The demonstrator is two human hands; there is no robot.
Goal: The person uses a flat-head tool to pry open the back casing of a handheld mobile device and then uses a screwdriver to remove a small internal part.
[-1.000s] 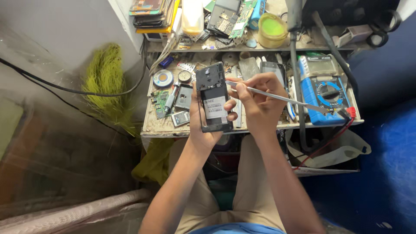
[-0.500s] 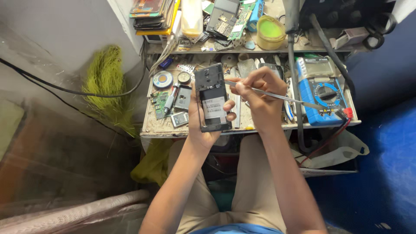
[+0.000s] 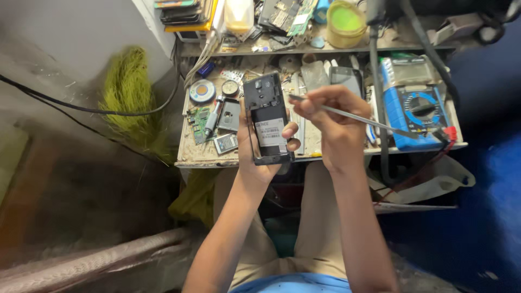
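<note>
Phone (image 3: 267,120): dark, back cover off, insides showing, upright and tilted a little, top end far, bottom end near. Grey battery with a white label fills its lower half; bare black frame with small parts fills the upper half. It sits above the near edge of the workbench, left of centre. Tool (image 3: 353,115): thin grey metal rod, long, lying nearly level and slanting down to the right. Its left tip is just beside the phone's upper right edge; touching or not, cannot tell. Its right end reaches over the blue meter.
</note>
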